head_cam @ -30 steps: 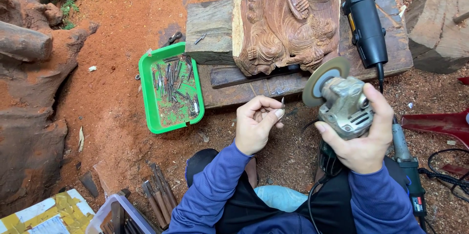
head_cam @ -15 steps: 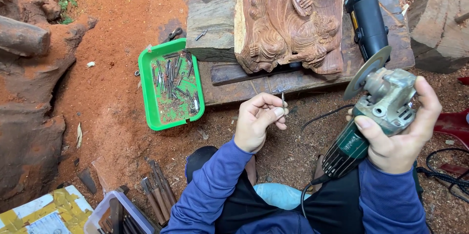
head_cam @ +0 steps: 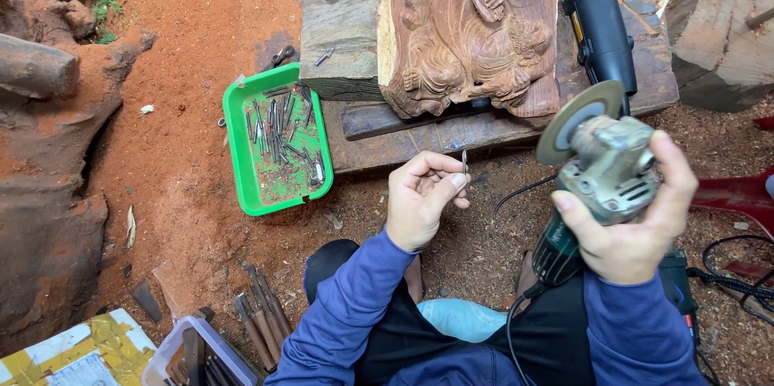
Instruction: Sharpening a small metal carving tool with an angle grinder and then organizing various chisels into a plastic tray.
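— Nearest the camera, what do the hands hold?

— On the right, the right hand [head_cam: 633,233] is wrapped around the grey head of an angle grinder [head_cam: 601,180], its green body running down toward the lap and its disc [head_cam: 579,120] tilted up to the left. The left hand [head_cam: 421,197] is curled, pinching a small metal bit [head_cam: 464,162] upright between thumb and fingertips, well apart from the disc.

— And just beyond them?

— To the left, on the red earth, lies a green tray [head_cam: 242,168] full of small metal bits. Nearer the knee, wooden-handled chisels [head_cam: 260,317] lie beside a clear plastic box [head_cam: 173,350].

— Farther still?

— A low plank bench [head_cam: 484,132] carries a carved wooden block [head_cam: 472,27], upright and richly cut. Beside it on the right a second, black power tool [head_cam: 601,27] lies on the planks, pointing away.
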